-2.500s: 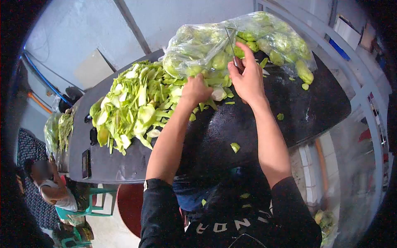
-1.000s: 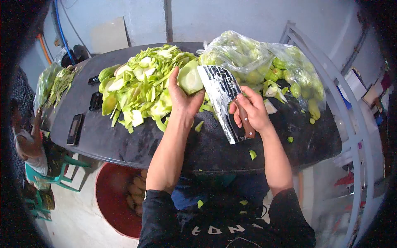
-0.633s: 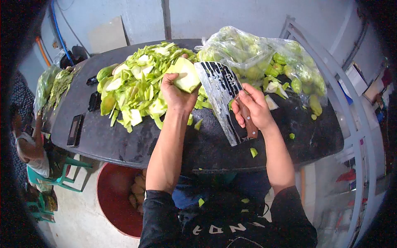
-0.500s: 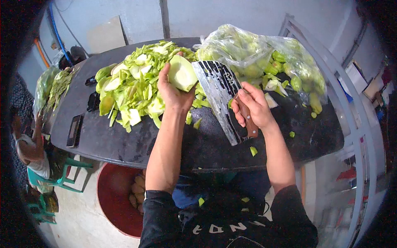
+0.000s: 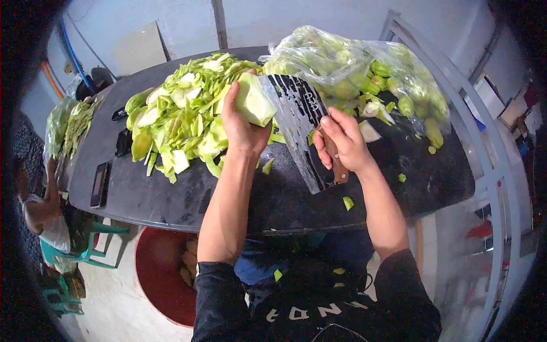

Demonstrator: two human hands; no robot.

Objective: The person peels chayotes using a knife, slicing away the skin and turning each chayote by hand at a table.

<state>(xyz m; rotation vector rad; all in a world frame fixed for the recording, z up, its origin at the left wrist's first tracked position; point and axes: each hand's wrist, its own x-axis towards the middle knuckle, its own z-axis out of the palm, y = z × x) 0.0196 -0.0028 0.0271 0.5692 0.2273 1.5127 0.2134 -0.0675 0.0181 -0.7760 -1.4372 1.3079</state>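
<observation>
Raised over the table, my left hand (image 5: 242, 122) is wrapped round a pale green, peeled chayote (image 5: 254, 102) with flat cut faces. My right hand (image 5: 345, 139) grips the brown wooden handle of a broad cleaver (image 5: 296, 122). Its blade has black markings and wet bits on it, and the blade's upper corner overlaps the chayote's right side in this view. Behind my left hand lies a heap of green slices and peelings (image 5: 188, 119). A clear plastic bag (image 5: 319, 57) full of whole green chayotes rests behind the cleaver.
A phone (image 5: 100, 184) lies on the dark table (image 5: 171, 199) at the left. Below the table edge stands a red tub (image 5: 151, 273) holding brownish pieces. Another person (image 5: 48, 211) sits far left beside a bag of greens (image 5: 60, 122). Metal rails (image 5: 490, 171) run along the right.
The cleaver and my right hand have shifted slightly up and left, the blade's corner now overlapping the chayote. My left hand has turned the chayote a little.
</observation>
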